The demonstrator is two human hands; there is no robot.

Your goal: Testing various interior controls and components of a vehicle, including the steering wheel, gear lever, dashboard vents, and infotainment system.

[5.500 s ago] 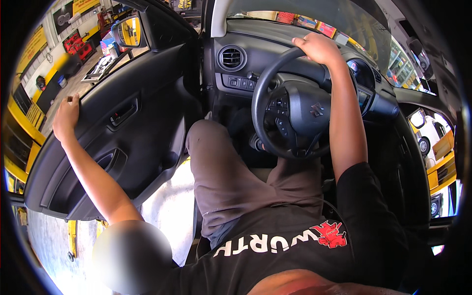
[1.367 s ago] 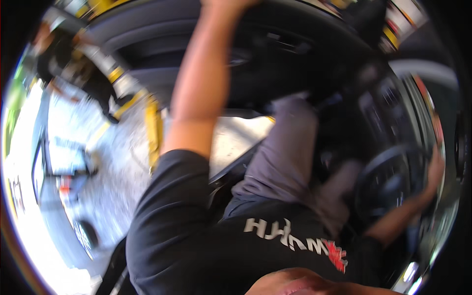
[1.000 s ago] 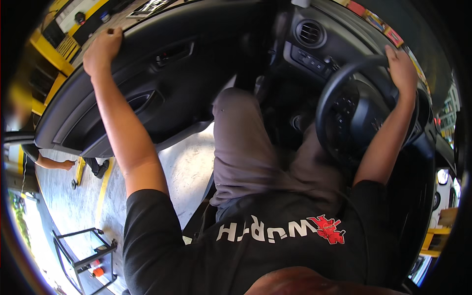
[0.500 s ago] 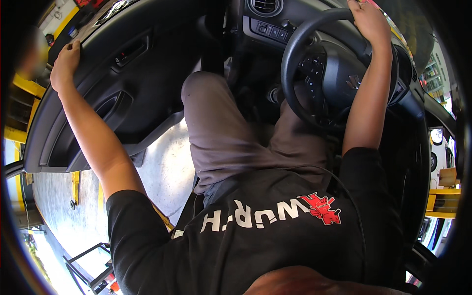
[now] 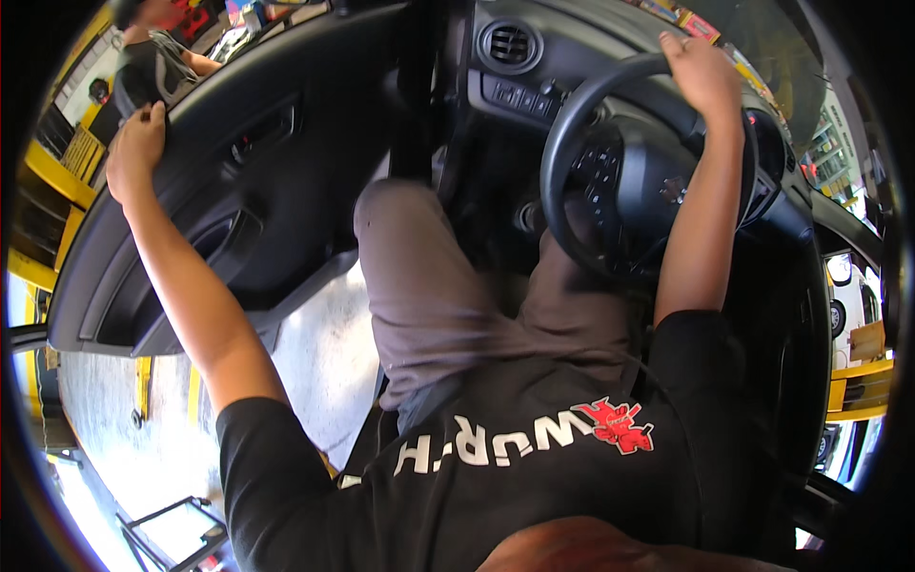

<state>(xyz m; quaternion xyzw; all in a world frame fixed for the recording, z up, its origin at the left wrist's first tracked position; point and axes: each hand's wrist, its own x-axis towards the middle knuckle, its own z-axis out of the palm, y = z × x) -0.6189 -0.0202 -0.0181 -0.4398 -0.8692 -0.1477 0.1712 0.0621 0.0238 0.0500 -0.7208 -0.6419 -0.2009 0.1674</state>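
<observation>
**Open car door (image 5: pixel 319 157) held by the left hand (image 5: pixel 135 157); steering wheel (image 5: pixel 640 176) covered at its top by the right hand (image 5: pixel 703 76)**

The door is placed along the left side, swung out from the seat, with bright floor (image 5: pixel 329 348) seen in the gap. Its upper edge is met directly by the left hand, so no space is left between them; the fingers are bent around that edge. Its long axis is run from the lower left, near the left forearm, up toward the dashboard (image 5: pixel 596 52). The door is reached far more nearly by the left hand than by the right.

The steering wheel is set ahead and to the right. Being round, it is given no long axis. Its upper rim is touched by the right hand, but whether the fingers are closed on it or merely laid over it cannot be told.

Large white lettering (image 5: pixel 502 444) is printed across the black shirt (image 5: pixel 534 500), upside down in this view, beside a red cartoon figure (image 5: pixel 620 426). A silvery emblem (image 5: pixel 673 190) is mounted on the wheel's hub. The small marks on the wheel's buttons (image 5: pixel 596 172) are too blurred to be read.
</observation>
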